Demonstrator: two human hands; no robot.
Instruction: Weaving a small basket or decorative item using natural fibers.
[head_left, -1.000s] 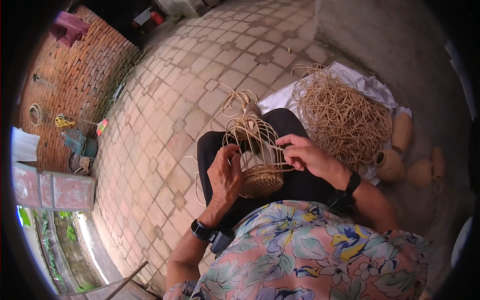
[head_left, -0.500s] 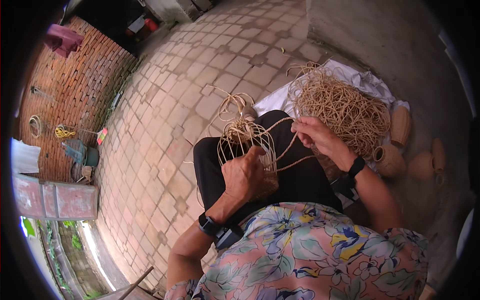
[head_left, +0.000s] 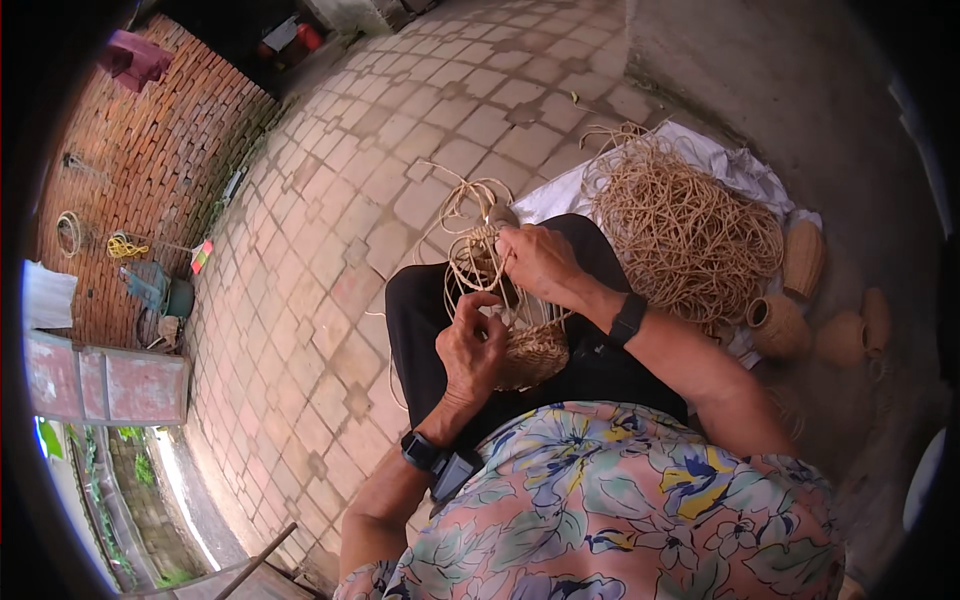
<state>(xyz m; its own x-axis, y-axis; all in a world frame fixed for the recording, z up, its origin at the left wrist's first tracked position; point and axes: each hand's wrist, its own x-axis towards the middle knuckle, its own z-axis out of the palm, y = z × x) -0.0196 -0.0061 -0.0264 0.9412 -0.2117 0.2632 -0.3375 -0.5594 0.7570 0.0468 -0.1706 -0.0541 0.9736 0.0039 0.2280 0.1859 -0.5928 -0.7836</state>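
A partly woven basket of tan straw cord (head_left: 536, 356) lies on my lap, its tightly woven end toward me. Bare cord strands arch from it to a braided far end (head_left: 476, 246). My left hand (head_left: 470, 352) is closed at the basket's left side, thumb and forefinger curled together; what they pinch is too small to make out. My right hand (head_left: 548, 264) reaches over the strands, its fingertips closed on cord at the braided far end. Loose cord loops (head_left: 470, 196) stick out beyond that end, above my knees.
To the right, a big heap of straw cord (head_left: 680, 235) lies on a white sheet (head_left: 715, 150). Several woven vessels, including a round-mouthed pot (head_left: 780, 328) and a tall one (head_left: 803, 260), lie beside it. Paving bricks (head_left: 310, 290) stretch left toward a brick wall (head_left: 170, 130).
My right hand has moved left and away from me, from a pulled-out cord at the right to the basket's far end. My left hand has shifted slightly; more of the woven part shows.
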